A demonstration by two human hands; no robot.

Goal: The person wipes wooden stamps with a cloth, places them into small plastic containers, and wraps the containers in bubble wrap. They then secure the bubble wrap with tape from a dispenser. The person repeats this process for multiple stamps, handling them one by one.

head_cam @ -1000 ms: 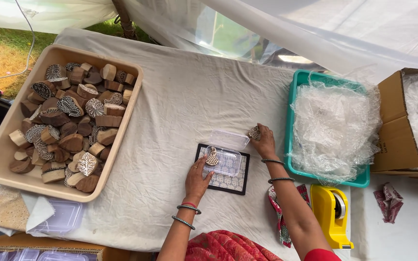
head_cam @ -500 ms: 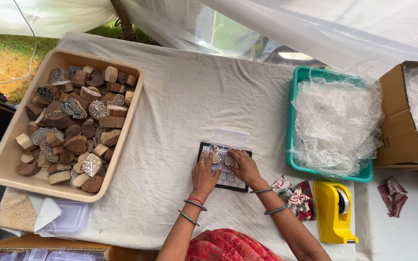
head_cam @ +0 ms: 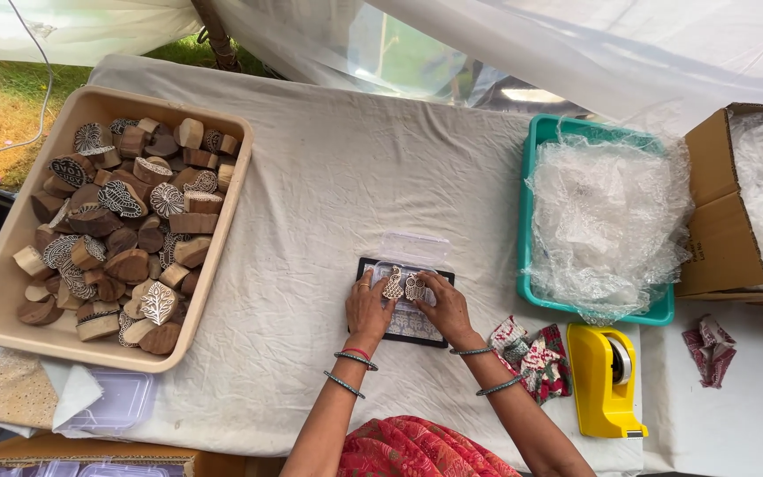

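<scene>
While both hands work over the black tray (head_cam: 404, 322) on the table (head_cam: 328, 185), the left hand (head_cam: 368, 309) and right hand (head_cam: 443, 306) each pinch a carved wooden block (head_cam: 393, 284), seemingly arranging them; next comes careful seating side by side.

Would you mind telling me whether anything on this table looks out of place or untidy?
Nothing looks damaged or spilled. The crumpled plastic wrap bulges over the teal tray, and the carved wooden blocks lie jumbled in the beige bin.
</scene>
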